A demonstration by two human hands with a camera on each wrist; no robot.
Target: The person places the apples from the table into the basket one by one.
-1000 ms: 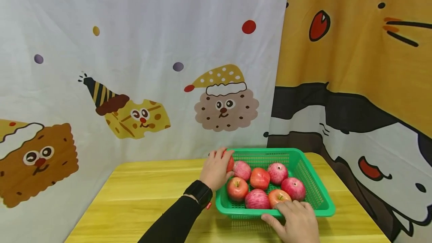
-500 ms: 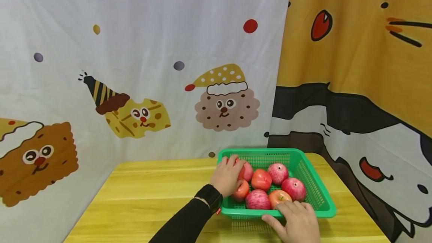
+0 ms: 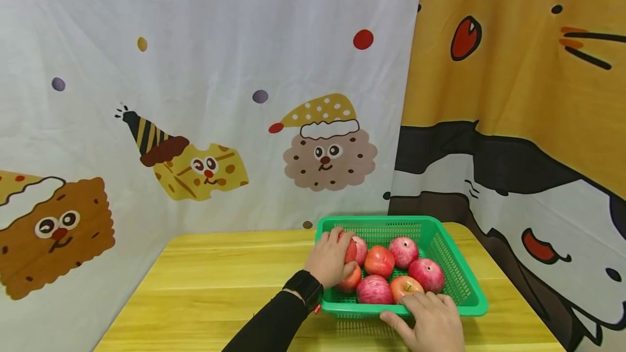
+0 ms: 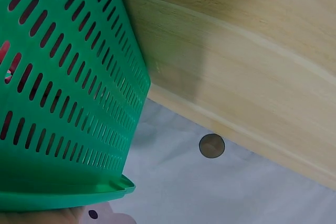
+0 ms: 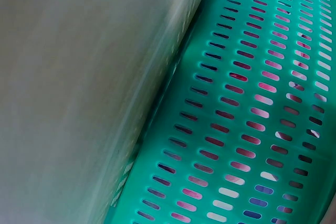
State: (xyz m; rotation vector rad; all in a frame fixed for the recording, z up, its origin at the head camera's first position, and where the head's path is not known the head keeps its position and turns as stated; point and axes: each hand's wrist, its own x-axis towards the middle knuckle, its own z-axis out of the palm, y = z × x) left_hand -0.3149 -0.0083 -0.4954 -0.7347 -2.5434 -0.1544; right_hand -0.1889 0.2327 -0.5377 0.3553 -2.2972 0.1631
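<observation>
A green plastic basket [image 3: 469, 281] stands on the table with several red apples inside, among them a smooth red apple [image 3: 379, 262] in the middle. My left hand [image 3: 329, 259] reaches over the basket's left rim, its fingers curled over a red apple [image 3: 350, 252] in the back left corner. Beneath that hand sits another apple [image 3: 350, 280], partly hidden. On the near rim my right hand [image 3: 430, 322] grips the basket, thumb outside and fingers over the edge by a yellowish-red apple [image 3: 406, 288]. Both wrist views show mostly the basket's slotted wall [image 4: 63, 77].
The yellow wood-grain table [image 3: 220, 276] extends left of the basket. Behind it hangs a white curtain [image 3: 210, 69] printed with cartoon snacks, and an orange printed curtain [image 3: 513, 80] is at the right.
My left hand has moved right, bringing its apple from the left rim into the basket. The front left apple has shifted slightly right. My right hand has stayed on the near rim.
</observation>
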